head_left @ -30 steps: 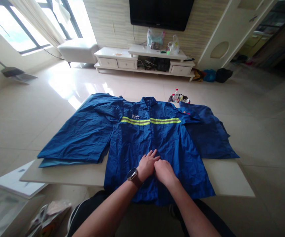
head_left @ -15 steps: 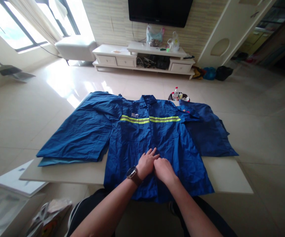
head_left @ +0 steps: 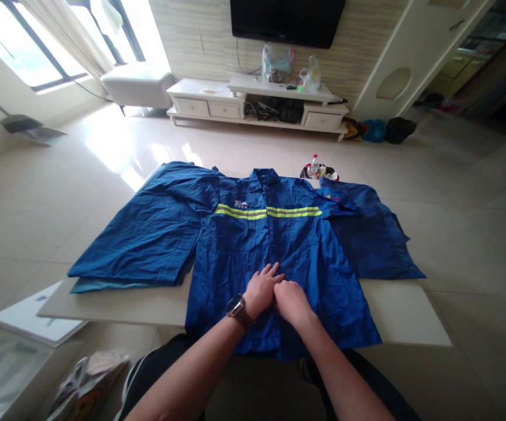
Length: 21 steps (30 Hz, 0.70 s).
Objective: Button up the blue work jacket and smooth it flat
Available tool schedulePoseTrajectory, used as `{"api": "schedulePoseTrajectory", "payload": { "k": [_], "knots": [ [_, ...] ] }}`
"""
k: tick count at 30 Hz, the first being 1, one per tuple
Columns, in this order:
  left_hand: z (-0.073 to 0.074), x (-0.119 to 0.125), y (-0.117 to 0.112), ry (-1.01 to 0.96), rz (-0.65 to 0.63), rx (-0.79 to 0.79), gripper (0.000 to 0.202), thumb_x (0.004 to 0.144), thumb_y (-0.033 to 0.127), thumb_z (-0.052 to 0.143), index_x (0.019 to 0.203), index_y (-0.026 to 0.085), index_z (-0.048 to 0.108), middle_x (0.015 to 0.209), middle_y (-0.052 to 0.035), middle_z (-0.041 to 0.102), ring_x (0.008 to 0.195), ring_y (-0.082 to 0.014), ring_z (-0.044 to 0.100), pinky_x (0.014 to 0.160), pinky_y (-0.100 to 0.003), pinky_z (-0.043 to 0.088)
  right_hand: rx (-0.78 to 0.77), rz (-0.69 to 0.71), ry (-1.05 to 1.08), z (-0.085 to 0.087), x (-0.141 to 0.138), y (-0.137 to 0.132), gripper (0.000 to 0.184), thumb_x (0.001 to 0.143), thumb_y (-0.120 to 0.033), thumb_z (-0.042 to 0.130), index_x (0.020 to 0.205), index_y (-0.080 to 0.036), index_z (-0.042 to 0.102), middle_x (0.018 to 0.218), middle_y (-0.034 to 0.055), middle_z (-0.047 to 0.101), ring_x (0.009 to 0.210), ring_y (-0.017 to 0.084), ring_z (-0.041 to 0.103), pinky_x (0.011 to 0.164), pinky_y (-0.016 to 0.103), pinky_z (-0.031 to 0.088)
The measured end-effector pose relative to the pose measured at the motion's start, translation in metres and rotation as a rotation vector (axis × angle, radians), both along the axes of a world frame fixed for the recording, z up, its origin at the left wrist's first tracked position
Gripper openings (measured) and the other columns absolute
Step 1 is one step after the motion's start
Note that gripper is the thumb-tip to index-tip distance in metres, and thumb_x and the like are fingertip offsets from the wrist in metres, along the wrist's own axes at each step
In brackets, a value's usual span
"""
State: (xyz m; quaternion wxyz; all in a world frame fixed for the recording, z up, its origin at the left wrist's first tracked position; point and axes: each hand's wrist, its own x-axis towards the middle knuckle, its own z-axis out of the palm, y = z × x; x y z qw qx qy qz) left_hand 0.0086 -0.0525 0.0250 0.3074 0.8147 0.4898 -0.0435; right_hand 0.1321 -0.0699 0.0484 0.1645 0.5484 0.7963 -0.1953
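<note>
A blue work jacket (head_left: 230, 263) lies face up on the low table, collar away from me, with yellow-and-grey reflective strips across its chest. My left hand (head_left: 261, 289), wearing a watch (head_left: 235, 305), rests on the lower front with its fingers stretched out. Touching it is my right hand (head_left: 293, 301), closed at the front placket, its fingertips hidden beneath the knuckles. More blue garments (head_left: 134, 234) are stacked under the jacket's sleeve on the left. On the right lies another folded dark blue garment (head_left: 375, 234).
The pale table (head_left: 406, 310) shows at both sides of the jacket. Just beyond it stands a bin (head_left: 318, 172) with bottles. A white TV cabinet (head_left: 209, 105) is along the far wall. At lower left are a white box (head_left: 37, 316) and a plastic bag (head_left: 88, 386).
Both hands keep nearly the same place and pose on the jacket. The whole view has shifted slightly, with the room appearing a little further right.
</note>
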Motion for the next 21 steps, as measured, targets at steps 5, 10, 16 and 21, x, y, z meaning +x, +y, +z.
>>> {"api": "schedulePoseTrajectory", "payload": {
  "k": [5, 10, 16, 21],
  "knots": [
    [0.0038, 0.0003, -0.0006, 0.009, 0.005, -0.010, 0.063, 0.089, 0.014, 0.048, 0.151, 0.025, 0.047, 0.169, -0.0073, 0.021, 0.155, -0.0308, 0.028, 0.119, -0.051, 0.041, 0.003, 0.001, 0.006, -0.0019, 0.0007, 0.0002, 0.035, 0.091, -0.006, 0.047, 0.113, -0.004, 0.073, 0.105, 0.0252, 0.073, 0.103, 0.031, 0.073, 0.092, 0.037, 0.056],
    [0.0039, 0.0007, -0.0011, 0.001, 0.008, -0.004, 0.062, 0.090, 0.014, 0.048, 0.151, 0.026, 0.047, 0.170, -0.0073, 0.021, 0.155, -0.0307, 0.028, 0.119, -0.052, 0.041, 0.006, -0.003, 0.011, -0.0011, 0.0010, 0.0001, 0.034, 0.090, -0.005, 0.047, 0.112, -0.004, 0.074, 0.105, 0.0246, 0.073, 0.103, 0.030, 0.073, 0.091, 0.036, 0.055],
    [0.0005, 0.0012, -0.0005, 0.004, 0.003, 0.003, 0.064, 0.088, 0.013, 0.049, 0.151, 0.026, 0.047, 0.170, -0.0078, 0.021, 0.155, -0.0315, 0.029, 0.118, -0.053, 0.042, 0.003, -0.011, 0.019, -0.0022, 0.0000, -0.0005, 0.036, 0.090, -0.005, 0.045, 0.111, -0.005, 0.074, 0.103, 0.0247, 0.073, 0.101, 0.031, 0.073, 0.088, 0.038, 0.054],
    [-0.0006, 0.0000, 0.0004, -0.009, 0.012, 0.019, 0.057, 0.092, 0.018, 0.047, 0.148, 0.025, 0.050, 0.169, -0.0083, 0.024, 0.153, -0.0320, 0.032, 0.117, -0.053, 0.044, 0.041, -0.044, 0.056, 0.0037, 0.0054, 0.0036, 0.032, 0.090, -0.009, 0.046, 0.105, -0.007, 0.075, 0.104, 0.0222, 0.073, 0.101, 0.028, 0.071, 0.092, 0.037, 0.050]
  ]
}}
